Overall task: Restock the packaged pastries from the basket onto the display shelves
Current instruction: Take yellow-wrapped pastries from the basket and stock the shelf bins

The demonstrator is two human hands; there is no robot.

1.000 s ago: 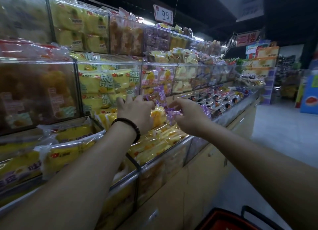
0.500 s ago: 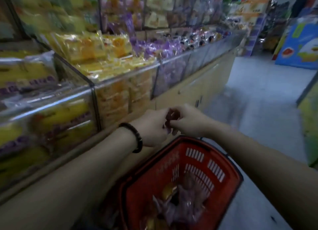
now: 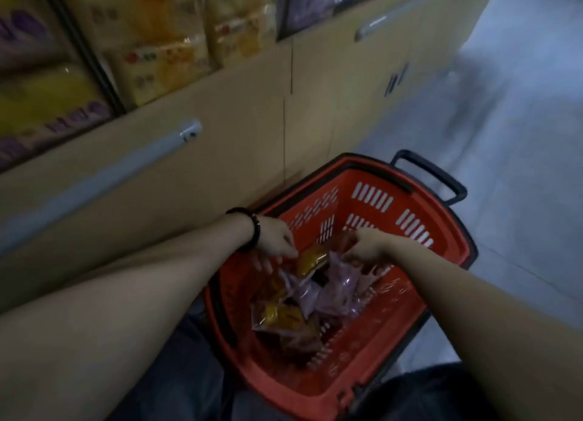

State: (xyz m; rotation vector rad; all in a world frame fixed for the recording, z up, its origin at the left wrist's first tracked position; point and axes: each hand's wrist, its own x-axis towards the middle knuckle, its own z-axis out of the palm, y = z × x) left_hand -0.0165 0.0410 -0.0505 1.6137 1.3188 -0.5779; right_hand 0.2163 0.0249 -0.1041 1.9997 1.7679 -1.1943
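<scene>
The left hand's [image 3: 273, 242] fingers [image 3: 262, 264] hang loosely spread, their tips just beside an orange packet [image 3: 310, 259] - touching or not, the blur hides it - while the right hand [image 3: 367, 245] bends over a reddish packet [image 3: 344, 242], and whether it grips cannot be told. Both hands are down inside the red basket [image 3: 347, 181], where purple packets [image 3: 334, 294] and a yellow packet [image 3: 280, 316] lie heaped. A dark bracelet [image 3: 254, 231] circles the left wrist, and the basket stands on the floor [image 3: 520, 136] against a beige cabinet [image 3: 236, 121] - stocked display shelves [image 3: 164, 42] above.
</scene>
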